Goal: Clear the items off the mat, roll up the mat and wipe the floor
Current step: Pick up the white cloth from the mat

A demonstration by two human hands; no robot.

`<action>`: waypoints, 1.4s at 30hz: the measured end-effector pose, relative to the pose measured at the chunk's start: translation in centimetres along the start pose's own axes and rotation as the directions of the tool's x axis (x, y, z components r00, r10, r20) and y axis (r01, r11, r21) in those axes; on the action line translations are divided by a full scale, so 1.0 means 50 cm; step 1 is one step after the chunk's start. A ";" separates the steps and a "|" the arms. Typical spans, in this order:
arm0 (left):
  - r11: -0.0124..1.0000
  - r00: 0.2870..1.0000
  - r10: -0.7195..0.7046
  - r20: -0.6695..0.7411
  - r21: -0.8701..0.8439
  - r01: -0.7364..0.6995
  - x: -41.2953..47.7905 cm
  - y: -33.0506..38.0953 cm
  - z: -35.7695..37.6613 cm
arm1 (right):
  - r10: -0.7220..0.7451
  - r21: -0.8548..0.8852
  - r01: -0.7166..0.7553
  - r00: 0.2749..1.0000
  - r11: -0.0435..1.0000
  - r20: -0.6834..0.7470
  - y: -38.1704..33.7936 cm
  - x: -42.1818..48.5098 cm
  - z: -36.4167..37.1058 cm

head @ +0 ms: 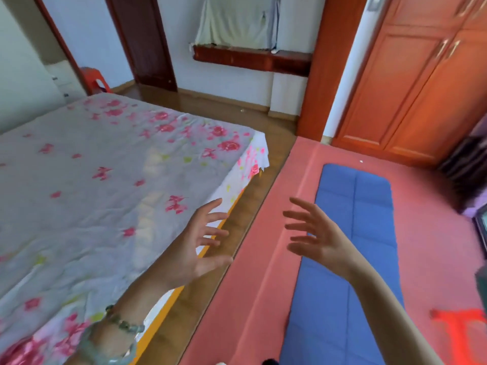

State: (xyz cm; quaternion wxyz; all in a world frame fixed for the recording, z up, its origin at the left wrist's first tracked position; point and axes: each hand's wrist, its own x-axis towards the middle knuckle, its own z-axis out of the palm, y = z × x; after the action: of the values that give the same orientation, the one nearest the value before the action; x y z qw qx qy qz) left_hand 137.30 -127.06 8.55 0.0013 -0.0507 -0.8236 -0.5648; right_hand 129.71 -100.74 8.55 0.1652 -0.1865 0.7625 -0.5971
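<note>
A bed (92, 180) covered by a flowered sheet is seen well to the left of the blue mat (369, 206). Between bed and mat, the left hand (195, 248) is held in the air with its fingers (216, 216) spread and empty; a beaded bracelet (123, 322) is worn on that wrist. The right hand (319, 238) is raised over the mat's left edge, fingers likewise spread. The mat is laid flat on a pink floor covering (263, 259). An orange stool (461, 327) is glimpsed to the mat's right.

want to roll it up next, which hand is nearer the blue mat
Right. The right hand overlaps the blue mat at its left edge in the view; the left hand is off to its left, over the bed edge.
</note>
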 end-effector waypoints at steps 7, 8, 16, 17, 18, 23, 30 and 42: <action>0.999 0.972 0.036 0.231 -0.027 -0.031 0.211 -0.027 0.012 | 0.091 0.044 -0.083 0.971 0.996 -0.223 0.022 0.053 -0.058; 0.999 0.965 0.042 0.259 -0.030 -0.035 0.244 -0.030 0.021 | 0.101 0.050 -0.092 0.964 0.995 -0.246 0.028 0.065 -0.075; 0.994 0.922 0.107 0.372 -0.071 -0.087 0.563 -0.039 0.107 | 0.145 0.098 -0.117 0.920 0.988 -0.365 0.078 0.226 -0.255; 0.993 0.918 0.113 0.381 -0.075 -0.092 0.607 -0.038 0.119 | 0.140 0.100 -0.111 0.916 0.989 -0.377 0.081 0.249 -0.282; 0.993 0.915 0.114 0.387 -0.075 -0.092 0.649 -0.037 0.130 | 0.140 0.100 -0.109 0.910 0.989 -0.390 0.085 0.271 -0.310; 0.989 0.916 0.124 0.382 -0.123 -0.083 0.824 -0.043 0.183 | 0.153 0.089 -0.127 0.898 0.988 -0.413 0.096 0.382 -0.427; 0.989 0.873 0.122 0.472 -0.129 -0.069 1.048 -0.071 0.220 | 0.187 0.103 -0.156 0.848 0.982 -0.496 0.137 0.521 -0.541; 0.985 0.477 0.145 0.867 -0.081 -0.152 1.536 -0.100 0.344 | 0.345 0.288 -0.191 0.468 0.939 -0.814 0.226 0.749 -0.644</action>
State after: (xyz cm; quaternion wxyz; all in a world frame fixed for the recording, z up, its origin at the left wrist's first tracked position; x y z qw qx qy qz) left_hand 61.44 -106.52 2.22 -0.3652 -0.3995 -0.7061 -0.4565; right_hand 80.62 -88.99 3.95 -0.1253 0.2667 0.7142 -0.6349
